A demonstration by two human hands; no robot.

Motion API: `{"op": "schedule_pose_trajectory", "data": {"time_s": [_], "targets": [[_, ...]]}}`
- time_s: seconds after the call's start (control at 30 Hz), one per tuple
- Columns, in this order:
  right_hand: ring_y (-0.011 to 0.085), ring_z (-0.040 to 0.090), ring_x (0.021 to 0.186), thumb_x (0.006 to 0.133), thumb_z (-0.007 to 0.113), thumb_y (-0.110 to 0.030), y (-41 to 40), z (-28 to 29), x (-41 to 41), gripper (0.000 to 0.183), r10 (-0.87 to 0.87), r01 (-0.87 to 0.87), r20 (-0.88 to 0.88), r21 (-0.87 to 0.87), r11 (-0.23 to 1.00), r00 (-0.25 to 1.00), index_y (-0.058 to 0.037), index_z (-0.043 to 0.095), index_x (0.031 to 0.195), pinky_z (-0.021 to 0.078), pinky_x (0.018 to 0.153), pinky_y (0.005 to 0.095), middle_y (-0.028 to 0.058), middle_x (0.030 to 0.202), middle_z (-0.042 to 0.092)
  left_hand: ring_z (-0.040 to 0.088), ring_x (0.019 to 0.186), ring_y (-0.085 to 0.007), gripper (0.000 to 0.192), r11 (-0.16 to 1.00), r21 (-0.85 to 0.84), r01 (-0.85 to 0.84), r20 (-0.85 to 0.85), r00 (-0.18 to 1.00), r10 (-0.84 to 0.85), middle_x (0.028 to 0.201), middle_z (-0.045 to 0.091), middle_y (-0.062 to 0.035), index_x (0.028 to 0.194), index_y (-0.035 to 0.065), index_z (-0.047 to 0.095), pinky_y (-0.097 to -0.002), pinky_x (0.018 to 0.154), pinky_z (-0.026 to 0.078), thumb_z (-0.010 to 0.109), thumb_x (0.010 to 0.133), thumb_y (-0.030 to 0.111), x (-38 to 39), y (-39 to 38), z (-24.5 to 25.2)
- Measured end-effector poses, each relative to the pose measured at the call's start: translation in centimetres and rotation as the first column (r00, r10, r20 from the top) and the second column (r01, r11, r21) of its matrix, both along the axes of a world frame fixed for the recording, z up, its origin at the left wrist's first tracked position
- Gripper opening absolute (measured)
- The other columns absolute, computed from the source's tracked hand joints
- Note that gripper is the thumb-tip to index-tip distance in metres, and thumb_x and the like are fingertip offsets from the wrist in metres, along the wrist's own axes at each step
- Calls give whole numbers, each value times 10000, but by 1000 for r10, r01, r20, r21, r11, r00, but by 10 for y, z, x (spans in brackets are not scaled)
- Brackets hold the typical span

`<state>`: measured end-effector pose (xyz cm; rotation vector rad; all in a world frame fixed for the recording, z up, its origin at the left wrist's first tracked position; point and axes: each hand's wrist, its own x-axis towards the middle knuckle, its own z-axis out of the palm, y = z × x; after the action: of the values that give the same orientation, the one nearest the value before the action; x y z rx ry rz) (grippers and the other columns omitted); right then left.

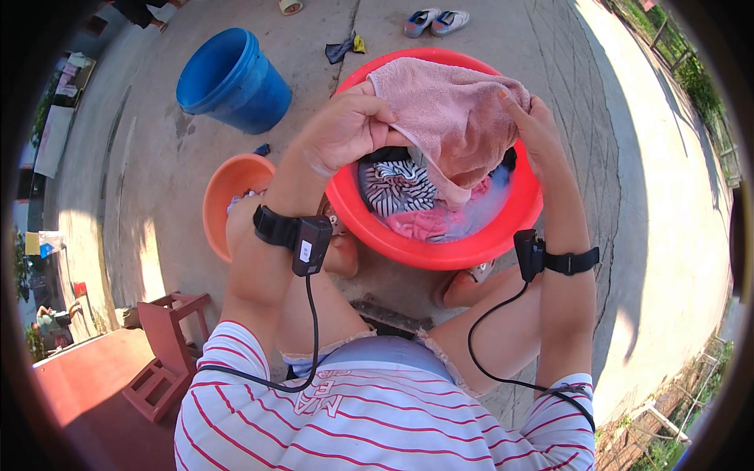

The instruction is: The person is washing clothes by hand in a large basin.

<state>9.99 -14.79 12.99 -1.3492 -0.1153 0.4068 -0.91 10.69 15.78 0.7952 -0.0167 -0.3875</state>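
Note:
A pink towel (447, 112) is spread between my two hands above a red plastic basin (377, 238). My left hand (353, 126) grips its left edge between thumb and fingers. At the upper right corner, my right hand (530, 120) pinches the cloth with the thumb on top. Below the towel, the basin holds cloudy, sudsy water with a black-and-white striped garment (397, 188), a pink cloth (418, 224) and some dark fabric. The towel's lower corner hangs over these clothes and hides part of them.
A blue bucket (235, 82) stands on the concrete at upper left. An orange basin (221, 206) with some cloth sits beside my left leg. A pair of shoes (436, 22) and a dark cloth (340, 49) lie beyond the red basin. A wooden stool (168, 353) is at lower left.

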Motion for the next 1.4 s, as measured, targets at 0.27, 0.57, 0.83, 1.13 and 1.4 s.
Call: {"op": "schedule_pose_trajectory", "data": {"time_s": [0.27, 0.57, 0.83, 1.13, 1.4], "targets": [[283, 556, 1027, 738, 640, -161, 35, -34, -38, 443, 370, -129, 403, -511, 850, 837, 39, 444, 1082, 441, 849, 345, 189, 1079, 539, 461, 1118, -389, 436, 947, 10, -322, -147, 936, 320, 1201, 404, -265, 1199, -118, 307, -466, 919, 447, 310, 763, -116, 15, -23, -45], [298, 619, 849, 829, 544, -118, 76, -52, -67, 211, 162, 24, 366, -452, 892, 916, 26, 481, 969, 460, 732, 373, 199, 902, 588, 486, 1067, -394, 354, 840, 15, -543, -246, 812, 529, 1182, 372, -282, 1115, -206, 288, -419, 927, 448, 356, 782, -106, 17, -25, -46], [95, 497, 733, 875, 513, -173, 70, -40, -52, 204, 211, -162, 226, -219, 962, 951, 19, 530, 943, 413, 670, 239, 64, 774, 561, 477, 1090, -293, 305, 811, 170, -559, -281, 762, 584, 1122, 493, -207, 1108, -83, 455, -409, 973, 396, 446, 809, -29, 14, -14, -34], [97, 562, 834, 895, 515, -171, 47, -23, -42, 231, 436, -388, -229, 225, 894, 870, 6, 535, 1042, 454, 739, 220, 49, 914, 594, 499, 984, -88, 307, 689, 669, -280, 196, 960, 200, 1058, 549, -23, 1169, 20, 512, -221, 881, 383, 515, 889, 144, 13, -27, -55], [125, 585, 835, 902, 481, -151, 42, 9, -52, 192, 351, -258, -255, 338, 905, 901, -8, 541, 1013, 481, 747, 256, 66, 910, 601, 515, 849, -40, 245, 856, 501, -131, 244, 970, 6, 907, 565, 25, 1028, 29, 553, -188, 731, 426, 525, 900, 236, 12, -35, -50]]}}
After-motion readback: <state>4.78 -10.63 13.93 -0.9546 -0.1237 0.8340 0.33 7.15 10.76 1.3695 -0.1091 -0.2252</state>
